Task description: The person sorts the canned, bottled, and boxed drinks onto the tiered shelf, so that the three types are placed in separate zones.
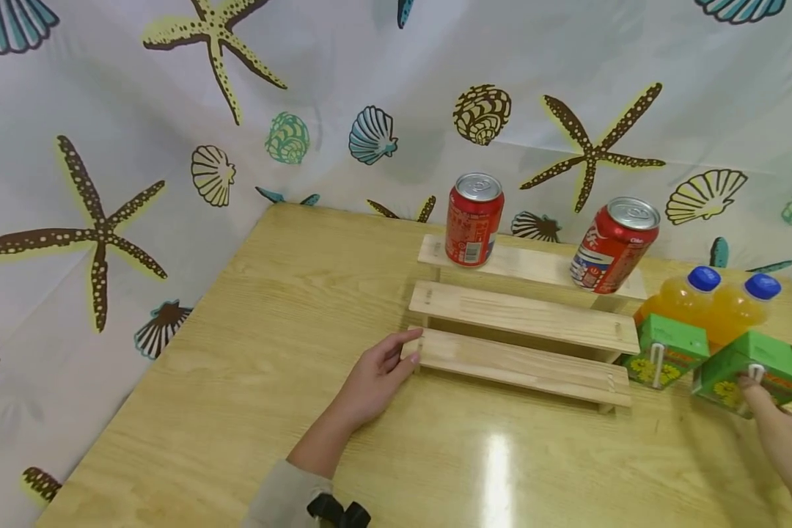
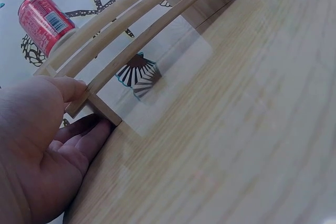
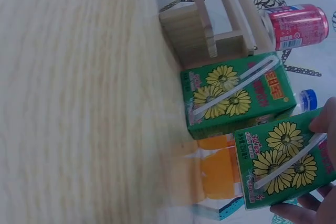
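Note:
A three-step wooden rack (image 1: 518, 365) stands on the table, with two red soda cans (image 1: 473, 224) upright on its top step. My left hand (image 1: 376, 378) grips the left end of the lowest step, thumb on top and fingers beneath, as the left wrist view shows. At the right, my right hand (image 1: 782, 433) holds a green drink carton (image 3: 283, 161) with yellow flowers and a straw on its front. Another green carton (image 3: 239, 93) stands beside the rack's right end. Behind the cartons are two orange juice bottles (image 1: 739, 308) with blue caps.
The wooden table (image 1: 237, 411) carries everything. A white curtain (image 1: 369, 66) printed with starfish and shells hangs along its back and left edges. The bottles and cartons crowd close to the rack's right side.

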{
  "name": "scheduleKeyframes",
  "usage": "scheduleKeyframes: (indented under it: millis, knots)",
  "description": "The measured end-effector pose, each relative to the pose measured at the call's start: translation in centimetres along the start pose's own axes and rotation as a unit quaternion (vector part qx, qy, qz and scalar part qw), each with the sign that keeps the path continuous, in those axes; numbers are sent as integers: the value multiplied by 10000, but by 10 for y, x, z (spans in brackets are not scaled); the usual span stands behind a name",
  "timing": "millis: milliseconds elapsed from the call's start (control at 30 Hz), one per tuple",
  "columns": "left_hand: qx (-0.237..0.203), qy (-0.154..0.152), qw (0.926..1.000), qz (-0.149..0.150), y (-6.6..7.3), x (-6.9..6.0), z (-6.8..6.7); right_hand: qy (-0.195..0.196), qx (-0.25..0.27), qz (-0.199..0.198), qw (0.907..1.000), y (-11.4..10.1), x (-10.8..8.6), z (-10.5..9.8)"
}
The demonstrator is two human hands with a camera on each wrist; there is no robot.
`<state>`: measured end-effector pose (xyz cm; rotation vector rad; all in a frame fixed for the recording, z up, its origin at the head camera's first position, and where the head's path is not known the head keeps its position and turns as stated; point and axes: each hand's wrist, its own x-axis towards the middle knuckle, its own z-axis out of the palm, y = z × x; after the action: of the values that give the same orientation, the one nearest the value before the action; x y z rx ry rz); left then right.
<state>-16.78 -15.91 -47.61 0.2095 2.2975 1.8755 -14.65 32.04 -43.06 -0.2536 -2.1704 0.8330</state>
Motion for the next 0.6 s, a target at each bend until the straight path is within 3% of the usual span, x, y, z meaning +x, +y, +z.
scheduleKeyframes:
  millis: [200, 433, 600]
  knots:
    - [17, -21, 10000, -15, 3, 1, 1, 139, 152, -346, 9992, -12, 4, -7]
    - [39, 3, 10000, -3, 4, 2, 0, -15, 66, -181, 9998, -21, -4, -14]
    - [16, 9, 10000, 17, 3, 2, 0, -138, -73, -360, 9992, -24, -6, -17]
